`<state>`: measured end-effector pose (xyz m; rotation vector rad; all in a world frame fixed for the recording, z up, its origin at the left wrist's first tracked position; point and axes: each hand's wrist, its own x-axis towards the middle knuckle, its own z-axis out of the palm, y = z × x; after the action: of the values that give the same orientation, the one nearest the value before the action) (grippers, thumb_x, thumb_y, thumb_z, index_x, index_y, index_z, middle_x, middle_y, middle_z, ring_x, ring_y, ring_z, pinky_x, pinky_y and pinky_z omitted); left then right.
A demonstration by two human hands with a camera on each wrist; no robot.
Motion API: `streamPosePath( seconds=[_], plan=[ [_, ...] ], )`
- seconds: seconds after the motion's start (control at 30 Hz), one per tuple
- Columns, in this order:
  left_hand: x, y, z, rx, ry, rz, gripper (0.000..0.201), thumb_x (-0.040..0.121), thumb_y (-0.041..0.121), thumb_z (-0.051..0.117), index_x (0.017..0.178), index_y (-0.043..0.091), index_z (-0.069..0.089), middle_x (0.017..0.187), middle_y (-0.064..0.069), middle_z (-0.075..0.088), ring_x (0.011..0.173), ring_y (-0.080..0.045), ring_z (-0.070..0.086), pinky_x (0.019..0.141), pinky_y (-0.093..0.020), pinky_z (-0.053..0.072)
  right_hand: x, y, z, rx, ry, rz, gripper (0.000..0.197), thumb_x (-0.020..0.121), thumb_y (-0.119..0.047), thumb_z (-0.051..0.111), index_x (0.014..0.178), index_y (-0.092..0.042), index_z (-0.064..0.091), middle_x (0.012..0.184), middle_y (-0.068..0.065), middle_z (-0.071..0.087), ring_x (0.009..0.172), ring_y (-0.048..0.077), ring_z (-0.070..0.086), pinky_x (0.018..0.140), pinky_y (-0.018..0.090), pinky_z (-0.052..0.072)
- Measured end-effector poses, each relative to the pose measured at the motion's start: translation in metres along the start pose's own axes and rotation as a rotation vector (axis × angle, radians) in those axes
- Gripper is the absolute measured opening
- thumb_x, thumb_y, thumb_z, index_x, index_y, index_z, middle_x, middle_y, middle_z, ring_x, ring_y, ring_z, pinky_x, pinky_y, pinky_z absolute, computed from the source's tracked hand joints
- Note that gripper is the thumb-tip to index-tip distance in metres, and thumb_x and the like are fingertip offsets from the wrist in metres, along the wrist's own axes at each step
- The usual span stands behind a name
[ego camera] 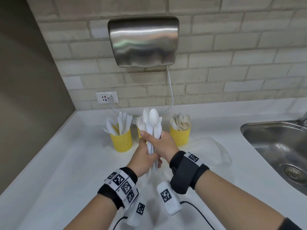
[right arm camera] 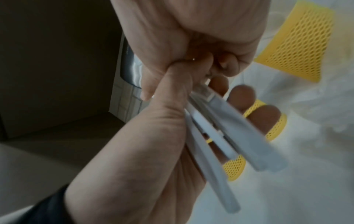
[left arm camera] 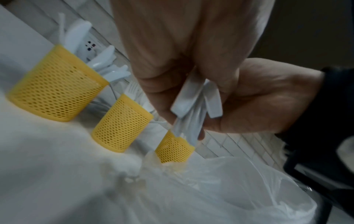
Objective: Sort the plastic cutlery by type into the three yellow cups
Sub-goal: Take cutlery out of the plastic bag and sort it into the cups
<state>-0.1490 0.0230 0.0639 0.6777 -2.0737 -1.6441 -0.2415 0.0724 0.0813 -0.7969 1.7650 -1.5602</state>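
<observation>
Both hands hold one upright bundle of white plastic cutlery [ego camera: 152,125] above the counter, spoon bowls on top. My left hand [ego camera: 147,154] grips the handles [right arm camera: 220,128] from below. My right hand [ego camera: 166,144] is curled round them higher up [left arm camera: 191,98]. Behind stand three yellow mesh cups. The left cup [ego camera: 123,141] holds knives. The middle cup [left arm camera: 120,125], which holds forks, is mostly hidden by my hands in the head view. The right cup [ego camera: 180,135] holds spoons.
A clear plastic bag [ego camera: 214,150] lies on the white counter [ego camera: 66,163] right of my hands. A steel sink [ego camera: 274,146] is at the far right. A hand dryer [ego camera: 144,40] and a socket [ego camera: 107,97] hang on the brick wall; its cable trails behind the cups.
</observation>
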Motion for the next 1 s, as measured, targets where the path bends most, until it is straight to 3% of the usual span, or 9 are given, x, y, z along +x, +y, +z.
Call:
streamPosePath(
  seconds=[0.1, 0.17, 0.23, 0.33, 0.47, 0.63, 0.87, 1.0],
  plan=[
    [-0.004, -0.004, -0.017, -0.023, 0.064, -0.032, 0.029, 0.096, 0.013, 0.051, 0.117, 0.033, 0.045, 0.070, -0.008, 0.057, 0.054, -0.016, 0.056, 0.060, -0.039, 0.060, 0.000, -0.001, 0.013, -0.054, -0.113, -0.054, 0.044, 0.079, -0.053, 0.070, 0.082, -0.010, 0.063, 0.061, 0.002, 0.062, 0.047, 0.014, 0.057, 0.047, 0.023, 0.045],
    [-0.007, -0.008, -0.029, -0.079, 0.100, -0.055, 0.018, 0.097, 0.017, 0.051, 0.114, 0.023, 0.055, 0.068, -0.007, 0.054, 0.052, -0.015, 0.053, 0.058, -0.039, 0.059, 0.000, -0.001, 0.019, -0.046, -0.146, -0.088, 0.049, 0.084, -0.056, 0.063, 0.084, -0.007, 0.061, 0.065, 0.007, 0.061, 0.046, 0.015, 0.055, 0.053, 0.025, 0.047],
    [-0.011, -0.011, -0.041, -0.161, 0.130, -0.071, 0.010, 0.096, 0.020, 0.056, 0.105, 0.015, 0.059, 0.068, -0.008, 0.052, 0.051, -0.016, 0.052, 0.057, -0.037, 0.057, 0.003, -0.001, 0.023, 0.001, -0.115, -0.111, 0.045, 0.090, -0.053, 0.055, 0.095, -0.009, 0.063, 0.072, 0.005, 0.060, 0.052, 0.008, 0.054, 0.058, 0.020, 0.046],
    [-0.019, -0.015, -0.054, -0.201, 0.124, -0.084, 0.021, 0.094, 0.021, 0.061, 0.110, 0.009, 0.058, 0.069, -0.008, 0.055, 0.053, -0.020, 0.055, 0.054, -0.034, 0.055, 0.009, -0.001, 0.031, 0.114, -0.061, -0.093, 0.038, 0.091, -0.042, 0.061, 0.113, -0.011, 0.060, 0.086, 0.003, 0.063, 0.059, 0.008, 0.054, 0.062, 0.022, 0.047],
    [-0.026, -0.017, -0.067, -0.219, 0.114, -0.077, 0.026, 0.093, 0.027, 0.060, 0.112, 0.009, 0.058, 0.071, -0.008, 0.061, 0.053, -0.024, 0.057, 0.052, -0.036, 0.056, 0.015, -0.002, 0.043, 0.244, -0.105, -0.068, 0.030, 0.086, -0.030, 0.070, 0.104, -0.006, 0.063, 0.086, 0.011, 0.065, 0.064, 0.014, 0.059, 0.064, 0.022, 0.054],
    [-0.028, -0.020, -0.085, -0.276, 0.126, -0.084, 0.029, 0.096, 0.034, 0.053, 0.108, 0.008, 0.058, 0.075, -0.012, 0.064, 0.051, -0.026, 0.057, 0.053, -0.039, 0.056, 0.025, -0.003, 0.051, 0.291, -0.153, -0.057, 0.033, 0.092, -0.022, 0.064, 0.111, 0.005, 0.063, 0.089, 0.015, 0.067, 0.074, 0.026, 0.063, 0.084, 0.042, 0.056],
    [-0.024, -0.027, -0.096, -0.337, 0.148, -0.087, 0.028, 0.096, 0.034, 0.052, 0.109, 0.011, 0.058, 0.076, -0.011, 0.062, 0.051, -0.024, 0.055, 0.054, -0.040, 0.055, 0.032, -0.001, 0.063, 0.252, -0.130, -0.073, 0.022, 0.097, -0.020, 0.055, 0.106, 0.000, 0.062, 0.085, 0.013, 0.069, 0.067, 0.023, 0.064, 0.074, 0.037, 0.057],
    [-0.019, -0.028, -0.097, -0.366, 0.136, -0.075, 0.030, 0.096, 0.035, 0.052, 0.113, 0.011, 0.058, 0.077, -0.011, 0.061, 0.052, -0.024, 0.055, 0.054, -0.039, 0.055, 0.034, 0.002, 0.067, 0.247, -0.143, -0.095, 0.023, 0.095, -0.022, 0.059, 0.102, 0.000, 0.063, 0.085, 0.014, 0.070, 0.070, 0.026, 0.065, 0.074, 0.037, 0.058]
  ],
)
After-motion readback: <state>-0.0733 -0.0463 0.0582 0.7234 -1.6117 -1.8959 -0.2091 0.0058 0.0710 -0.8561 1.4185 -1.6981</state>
